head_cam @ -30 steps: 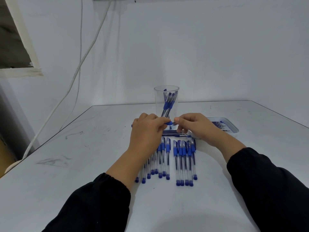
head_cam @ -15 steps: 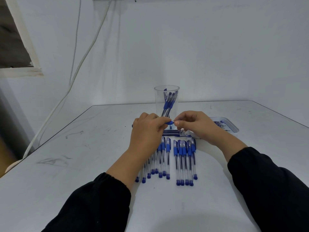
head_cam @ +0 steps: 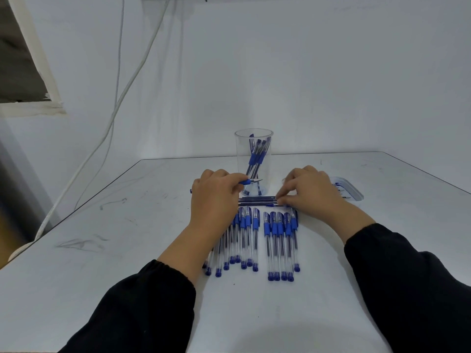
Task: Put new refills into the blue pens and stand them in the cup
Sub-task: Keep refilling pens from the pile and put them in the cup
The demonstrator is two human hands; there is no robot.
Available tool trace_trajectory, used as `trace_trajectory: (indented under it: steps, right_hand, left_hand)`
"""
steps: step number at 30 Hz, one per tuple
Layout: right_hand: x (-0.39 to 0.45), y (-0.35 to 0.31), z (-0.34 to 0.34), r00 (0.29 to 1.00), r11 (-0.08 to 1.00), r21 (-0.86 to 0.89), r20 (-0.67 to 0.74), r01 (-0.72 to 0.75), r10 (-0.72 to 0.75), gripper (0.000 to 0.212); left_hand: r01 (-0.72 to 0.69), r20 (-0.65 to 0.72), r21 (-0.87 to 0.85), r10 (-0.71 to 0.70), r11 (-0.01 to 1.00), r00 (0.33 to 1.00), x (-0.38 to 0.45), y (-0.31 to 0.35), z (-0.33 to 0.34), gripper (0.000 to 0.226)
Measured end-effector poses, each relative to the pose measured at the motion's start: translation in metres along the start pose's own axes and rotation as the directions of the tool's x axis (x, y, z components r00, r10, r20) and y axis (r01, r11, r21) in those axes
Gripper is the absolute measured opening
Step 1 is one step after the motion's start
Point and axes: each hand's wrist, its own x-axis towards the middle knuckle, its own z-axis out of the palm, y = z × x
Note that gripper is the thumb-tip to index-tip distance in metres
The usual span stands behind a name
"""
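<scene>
Two hands low, left hand [head_cam: 214, 197] gripping pen [head_cam: 251, 181]

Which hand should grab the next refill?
Right. The right hand already has its fingertips on the refills lying in front of the cup. The left hand is busy holding a pen.

My white table [head_cam: 102, 263] carries grey scuff marks [head_cam: 81, 243] on its left side. Far right sits a shallow plastic tray [head_cam: 353, 192] — ink-smeared. White cables [head_cam: 119, 98] hang down the left wall.
</scene>
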Motion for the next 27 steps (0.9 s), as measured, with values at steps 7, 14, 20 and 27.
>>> trace_trajectory:
  steps: [7, 14, 20, 27]
  right_hand:
    - [-0.0017, -0.0060, 0.0035, 0.996, 0.982, -0.165, 0.014, 0.087, -0.086, 0.018]
    - [-0.0010, -0.0049, 0.0062, 0.995, 0.981, -0.166, 0.010, 0.102, -0.102, 0.018]
    - [0.0037, 0.0005, 0.0019, 0.989, 0.996, 0.071, -0.143, 0.051, -0.041, 0.016]
    - [-0.0003, -0.0048, -0.0012, 0.985, 0.959, 0.261, -0.157, 0.112, -0.072, 0.019]
  left_hand:
    - [-0.004, 0.028, 0.006, 0.004, 1.000, 1.000, -0.0009, 0.0024, -0.0004, 0.027]
    - [0.001, 0.038, 0.019, -0.001, 1.000, 0.999, -0.0008, 0.0024, 0.0002, 0.027]
    - [0.002, 0.038, 0.030, -0.003, 1.000, 0.999, -0.0002, 0.0029, -0.0001, 0.028]
    - [-0.011, 0.043, 0.066, 0.008, 0.998, 0.999, -0.0002, 0.0037, 0.0003, 0.028]
